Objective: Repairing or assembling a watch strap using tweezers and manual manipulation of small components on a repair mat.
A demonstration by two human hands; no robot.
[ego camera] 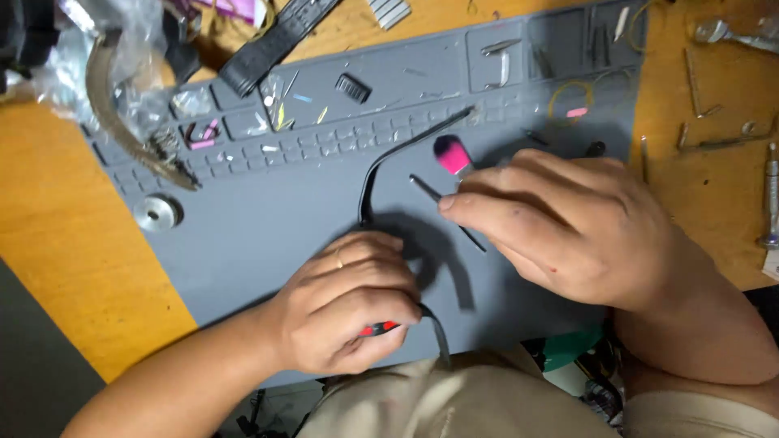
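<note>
My left hand [345,304] is closed around a small black object with red parts [379,328] at the near edge of a grey work mat [268,235]. A thin black cable [388,154] curves from under that hand up across the mat, and a dark strap [439,332] trails off below the hand. My right hand [568,223] grips a small brush with a pink and black bristle head [451,154]; the handle is hidden in my fingers. A thin dark rod [450,215] lies on the mat just under its fingertips.
The mat lies on an orange table [73,243]. A round metal disc [158,212] sits at the mat's left. A curved metal band [122,126], a plastic bag [114,40] and a black strap [276,40] lie far left. Metal tools [714,122] lie at right.
</note>
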